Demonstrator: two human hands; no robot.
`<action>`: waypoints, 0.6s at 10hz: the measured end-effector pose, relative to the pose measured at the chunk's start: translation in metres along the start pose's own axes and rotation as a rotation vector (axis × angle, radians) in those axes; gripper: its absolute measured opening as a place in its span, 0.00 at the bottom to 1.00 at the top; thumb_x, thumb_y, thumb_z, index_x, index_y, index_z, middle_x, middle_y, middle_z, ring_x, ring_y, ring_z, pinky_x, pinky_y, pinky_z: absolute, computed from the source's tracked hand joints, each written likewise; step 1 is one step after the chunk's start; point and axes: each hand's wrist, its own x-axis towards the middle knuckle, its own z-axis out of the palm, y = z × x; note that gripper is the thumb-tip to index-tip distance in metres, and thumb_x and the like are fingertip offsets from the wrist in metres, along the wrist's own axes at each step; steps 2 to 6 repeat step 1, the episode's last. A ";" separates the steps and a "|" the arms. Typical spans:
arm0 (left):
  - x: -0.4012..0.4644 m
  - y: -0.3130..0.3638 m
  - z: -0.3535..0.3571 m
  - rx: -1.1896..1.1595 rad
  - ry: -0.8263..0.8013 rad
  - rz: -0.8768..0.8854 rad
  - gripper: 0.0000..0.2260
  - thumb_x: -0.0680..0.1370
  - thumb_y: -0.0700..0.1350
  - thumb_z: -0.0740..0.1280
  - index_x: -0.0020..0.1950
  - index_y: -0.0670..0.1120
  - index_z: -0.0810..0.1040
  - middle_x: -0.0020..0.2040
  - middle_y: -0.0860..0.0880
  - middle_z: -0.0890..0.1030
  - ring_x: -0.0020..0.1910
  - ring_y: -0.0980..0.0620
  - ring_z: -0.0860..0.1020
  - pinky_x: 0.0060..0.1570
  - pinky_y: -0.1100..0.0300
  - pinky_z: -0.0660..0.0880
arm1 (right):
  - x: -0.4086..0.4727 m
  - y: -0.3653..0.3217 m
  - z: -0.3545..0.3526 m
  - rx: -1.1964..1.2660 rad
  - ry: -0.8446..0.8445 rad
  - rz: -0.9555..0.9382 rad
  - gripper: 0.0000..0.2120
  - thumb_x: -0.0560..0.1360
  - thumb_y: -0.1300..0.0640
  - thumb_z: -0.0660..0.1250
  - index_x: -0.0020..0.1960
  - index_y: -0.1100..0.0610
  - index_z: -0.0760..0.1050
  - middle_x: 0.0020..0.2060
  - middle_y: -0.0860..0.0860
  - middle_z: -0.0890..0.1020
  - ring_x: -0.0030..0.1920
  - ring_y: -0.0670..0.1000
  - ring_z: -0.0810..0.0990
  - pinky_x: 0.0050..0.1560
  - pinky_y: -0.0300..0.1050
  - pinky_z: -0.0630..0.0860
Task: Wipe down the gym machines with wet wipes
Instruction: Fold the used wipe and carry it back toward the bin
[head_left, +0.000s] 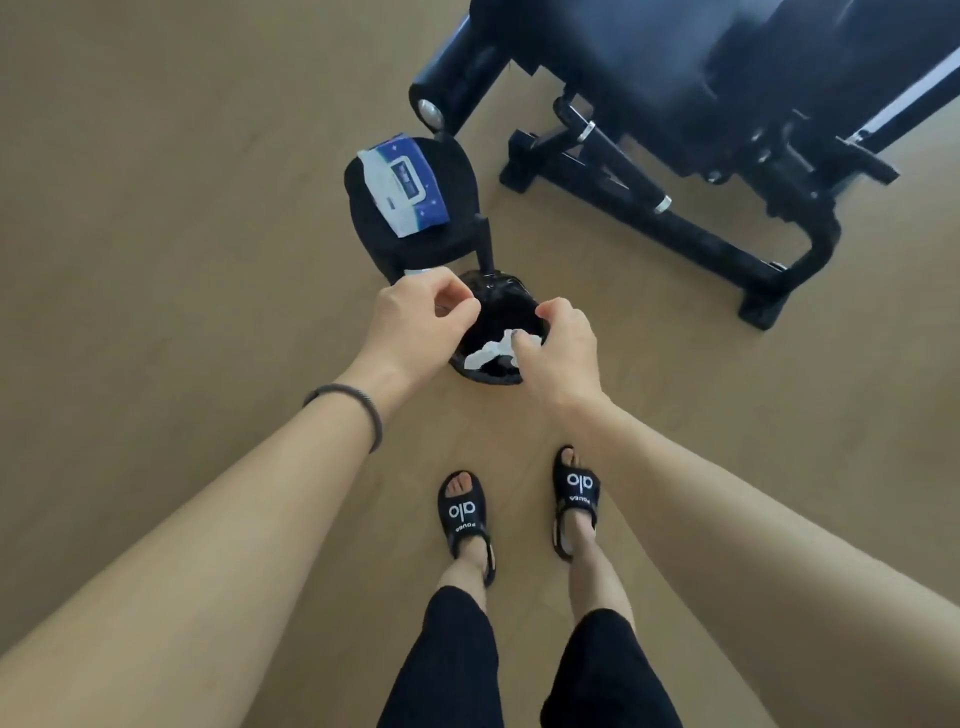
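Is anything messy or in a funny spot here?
Nothing is spilled or broken. The only odd spot: the wet wipes pack lies crooked on a small black stool, one corner poking past the edge. Crumpled white wipes sit in the black bin, beneath both hands, where rubbish belongs.

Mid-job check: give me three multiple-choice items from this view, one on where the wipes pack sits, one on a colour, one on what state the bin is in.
1. The wet wipes pack lies
A. on the black stool
B. on the floor
C. in the bin

2. The bin liner is
A. white
B. black
C. blue

3. The bin holds
A. nothing
B. a water bottle
C. crumpled white wipes

Answers:
1. A, the pack rests on the round stool seat.
2. B, glossy black plastic lines the rim.
3. C, white wipes lie inside, between the left hand and right hand.
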 end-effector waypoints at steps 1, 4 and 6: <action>0.033 -0.020 0.014 -0.060 0.053 -0.054 0.06 0.79 0.47 0.68 0.42 0.50 0.81 0.40 0.55 0.84 0.41 0.60 0.80 0.40 0.71 0.70 | 0.043 0.017 0.017 -0.090 -0.060 -0.005 0.14 0.81 0.56 0.63 0.66 0.56 0.74 0.61 0.52 0.76 0.60 0.52 0.75 0.55 0.40 0.68; 0.033 -0.020 0.014 -0.060 0.053 -0.054 0.06 0.79 0.47 0.68 0.42 0.50 0.81 0.40 0.55 0.84 0.41 0.60 0.80 0.40 0.71 0.70 | 0.043 0.017 0.017 -0.090 -0.060 -0.005 0.14 0.81 0.56 0.63 0.66 0.56 0.74 0.61 0.52 0.76 0.60 0.52 0.75 0.55 0.40 0.68; 0.033 -0.020 0.014 -0.060 0.053 -0.054 0.06 0.79 0.47 0.68 0.42 0.50 0.81 0.40 0.55 0.84 0.41 0.60 0.80 0.40 0.71 0.70 | 0.043 0.017 0.017 -0.090 -0.060 -0.005 0.14 0.81 0.56 0.63 0.66 0.56 0.74 0.61 0.52 0.76 0.60 0.52 0.75 0.55 0.40 0.68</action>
